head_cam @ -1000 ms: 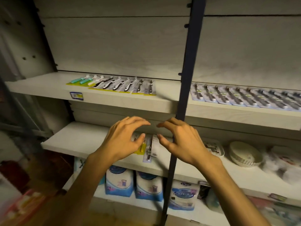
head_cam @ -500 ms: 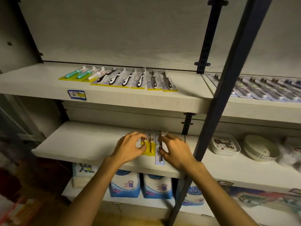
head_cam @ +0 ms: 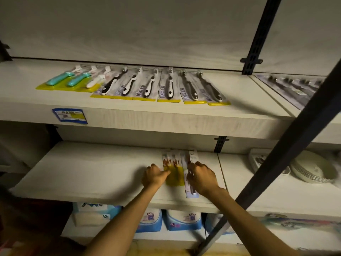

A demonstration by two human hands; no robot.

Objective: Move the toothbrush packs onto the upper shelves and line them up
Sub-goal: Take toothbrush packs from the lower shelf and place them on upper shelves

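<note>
Several toothbrush packs [head_cam: 147, 85] lie in a row on the upper shelf [head_cam: 129, 115], teal-handled at the left, black-and-white ones to the right. On the middle shelf [head_cam: 92, 172] lie a yellow-backed pack [head_cam: 174, 169] and a long grey pack [head_cam: 191, 189] beside it. My left hand [head_cam: 154, 175] pinches the yellow pack's left edge with curled fingers. My right hand [head_cam: 203, 177] curls over the grey pack and grips it. More dark packs [head_cam: 287, 87] line the upper shelf to the right.
A dark metal post [head_cam: 287, 145] slants across the right of the view in front of the shelves. Stacked bowls [head_cam: 313, 170] and a white tray [head_cam: 258, 159] sit on the middle shelf at right. Blue-and-white bags [head_cam: 182, 218] fill the bottom shelf.
The view has moved closer and to the left. Both hands came down from the air onto the two packs on the middle shelf and closed on them.
</note>
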